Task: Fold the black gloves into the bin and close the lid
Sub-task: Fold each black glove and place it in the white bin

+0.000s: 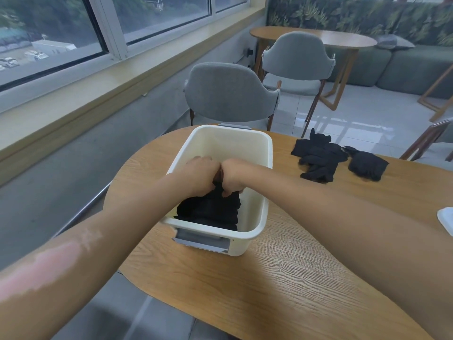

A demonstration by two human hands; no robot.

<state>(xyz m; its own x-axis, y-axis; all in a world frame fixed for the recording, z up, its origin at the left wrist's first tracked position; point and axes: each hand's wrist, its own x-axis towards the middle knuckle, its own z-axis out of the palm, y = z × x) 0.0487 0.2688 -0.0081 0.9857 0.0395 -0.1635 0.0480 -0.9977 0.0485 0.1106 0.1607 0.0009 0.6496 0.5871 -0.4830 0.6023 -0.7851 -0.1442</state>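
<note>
— Where are the black gloves?

— Some sit folded in the cream bin (266, 153) at the centre of the frame, a dark stack of folded gloves (210, 212) against its near wall. Both hands are down inside it: the left hand (199, 174) and the right hand (232, 176) touch knuckle to knuckle, fingers curled down and pinching the top of the black fabric.

— And the rest?

— A loose pile of gloves (318, 158) lies on the table right of the bin, with a smaller bundle (367, 165) just beside it, further right.

— What is the surface like?

— A wooden table (282, 278) with a rounded end and a plain grain, running from lower right up past the bin. A white object (447, 219) is cut off by the right edge; I cannot tell what it is.

— The room?

— A grey chair (228, 94) stands behind the bin, a second chair (297, 60) beyond it at another wooden table (343, 39). Windows (61, 33) fill the upper left over a long sill. A grey-green sofa (404, 72) and leafy wall (355, 15) occupy the upper right, above pale glossy floor tiles (355, 119).
</note>
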